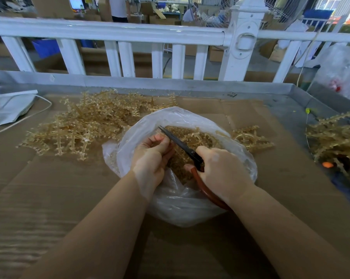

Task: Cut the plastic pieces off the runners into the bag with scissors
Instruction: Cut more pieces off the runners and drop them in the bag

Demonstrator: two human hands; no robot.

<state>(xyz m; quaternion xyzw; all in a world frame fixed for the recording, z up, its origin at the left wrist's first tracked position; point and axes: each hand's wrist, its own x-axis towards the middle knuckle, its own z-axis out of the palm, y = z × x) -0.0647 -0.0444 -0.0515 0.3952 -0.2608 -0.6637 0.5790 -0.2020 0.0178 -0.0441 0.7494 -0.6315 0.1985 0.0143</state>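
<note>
Scissors (180, 144) sit in the right hand (220, 170), whose fingers curl round the reddish handle loops while the dark blades point up and away to the left, tips just past the left hand (152, 156). The blades look nearly closed, though the angle makes that hard to judge. The left hand is curled, pinching something small right beside the blades; what it pinches is mostly hidden by the fingers, but it is most likely a runner with pieces on it.

Both hands work directly over the open mouth of a clear plastic bag (190, 200), which lies on the bench (69, 198) straight in front of the person. That placing seems deliberate: anything snipped drops straight down into the bag and needs no gathering. A layer of small amber pieces (178, 170) already lies inside it, along with a runner or two across the far side.

A big heap of amber runners (85, 121) lies on the bench's brown cardboard to the left of the bag, near the left hand, probably the stock waiting to be cut. A smaller cluster (250, 136) rests just right of the bag, and another pile (335, 135) lies well apart at the right edge; whether those are stripped cannot be told. A white railing (109, 31) runs behind the bench.
</note>
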